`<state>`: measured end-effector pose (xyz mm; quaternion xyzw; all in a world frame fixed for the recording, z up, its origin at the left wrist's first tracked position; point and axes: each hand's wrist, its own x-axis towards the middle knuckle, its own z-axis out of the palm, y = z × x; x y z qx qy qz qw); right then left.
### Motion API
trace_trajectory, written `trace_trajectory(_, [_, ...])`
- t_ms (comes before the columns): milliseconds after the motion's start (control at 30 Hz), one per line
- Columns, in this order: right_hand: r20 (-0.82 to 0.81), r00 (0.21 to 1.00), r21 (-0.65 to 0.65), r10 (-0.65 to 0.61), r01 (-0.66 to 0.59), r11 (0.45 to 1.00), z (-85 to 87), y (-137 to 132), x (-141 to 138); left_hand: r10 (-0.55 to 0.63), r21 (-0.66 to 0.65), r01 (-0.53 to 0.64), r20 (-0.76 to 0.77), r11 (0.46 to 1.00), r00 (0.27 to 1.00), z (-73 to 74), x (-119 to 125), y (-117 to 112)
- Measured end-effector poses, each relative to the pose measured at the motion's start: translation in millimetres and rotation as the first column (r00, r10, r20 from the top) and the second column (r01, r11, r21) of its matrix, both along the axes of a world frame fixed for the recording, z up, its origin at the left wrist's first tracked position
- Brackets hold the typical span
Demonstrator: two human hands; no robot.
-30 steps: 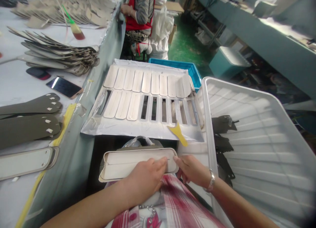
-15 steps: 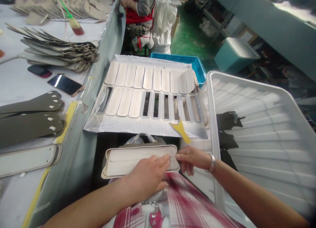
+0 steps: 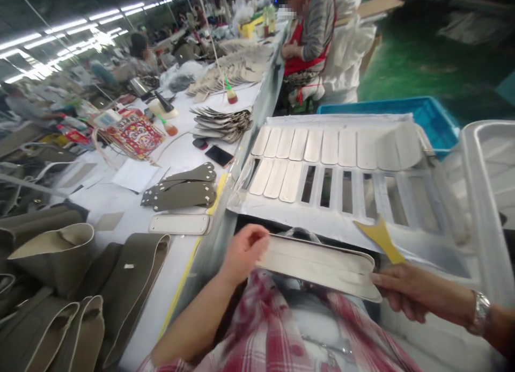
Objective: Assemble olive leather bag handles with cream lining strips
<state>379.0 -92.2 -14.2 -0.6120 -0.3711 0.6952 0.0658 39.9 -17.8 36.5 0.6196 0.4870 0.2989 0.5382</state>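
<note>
A long cream panel with rounded ends (image 3: pixel 317 265) lies across my lap, held at both ends. My left hand (image 3: pixel 243 251) grips its left end with curled fingers. My right hand (image 3: pixel 410 292), a bracelet on the wrist, pinches its right end. Just beyond the panel stands a white slotted board (image 3: pixel 281 213) carrying two rows of cream strips (image 3: pixel 330 145), with several slots bare. A yellow scraper (image 3: pixel 380 236) rests on the board's near edge, close to my right hand.
The long white worktable (image 3: pixel 132 221) at left holds olive leather pieces (image 3: pixel 183 188), a phone (image 3: pixel 219 155), a brush, stacked panels and olive bags (image 3: pixel 48 286). A person in a red apron (image 3: pixel 308 34) works ahead. A blue crate (image 3: pixel 430 111) and white tray (image 3: pixel 483 200) sit at right.
My head has turned left and up, bringing the worktable and more people into view. My left hand slid from the panel's right part to its left end; my right hand stays at the right end.
</note>
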Motion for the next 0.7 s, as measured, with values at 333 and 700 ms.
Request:
trace_trajectory(333, [0.022,0.999,-0.037,0.033,-0.032,0.999,7.1,9.0,0.3,-0.085,-0.43,0.125,0.111,0.894,0.99,-55.7,-39.5,28.0])
trace_trajectory(700, [0.001,0.998,-0.012,0.07,-0.07,0.997,10.5,14.6,7.4,-0.612,-0.622,0.428,-0.105,0.656,0.784,-30.7,-35.9,75.0])
